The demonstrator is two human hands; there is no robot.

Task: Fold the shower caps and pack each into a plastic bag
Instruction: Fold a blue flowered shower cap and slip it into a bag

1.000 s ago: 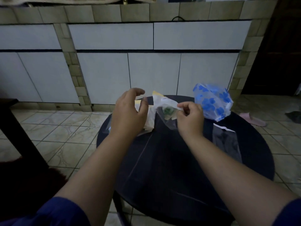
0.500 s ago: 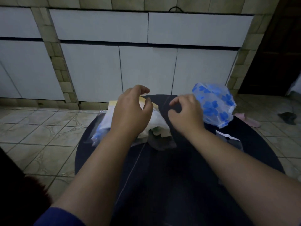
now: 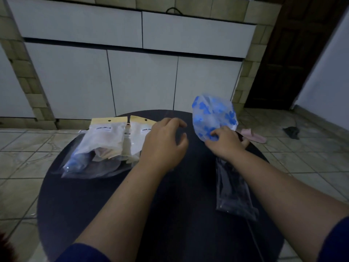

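A clear shower cap with blue flower prints [image 3: 214,115] is lifted above the far right of the round dark table [image 3: 160,214]. My right hand [image 3: 225,143] pinches its lower edge. My left hand [image 3: 163,143] hovers beside it over the table's middle, fingers loosely curled and holding nothing. An empty clear plastic bag [image 3: 235,188] lies flat under my right forearm. Packed bags with yellow header cards [image 3: 105,140] are piled at the far left of the table.
White cabinet doors [image 3: 139,80] stand right behind the table. Tiled floor surrounds it. A pink slipper [image 3: 253,136] and a dark rag [image 3: 291,131] lie on the floor at the right. A dark wooden door [image 3: 289,59] is at the far right.
My right hand let go of the packed bag, which now lies on the left pile, then moved right and took hold of the blue-flowered cap. My left hand drew away from the pile.
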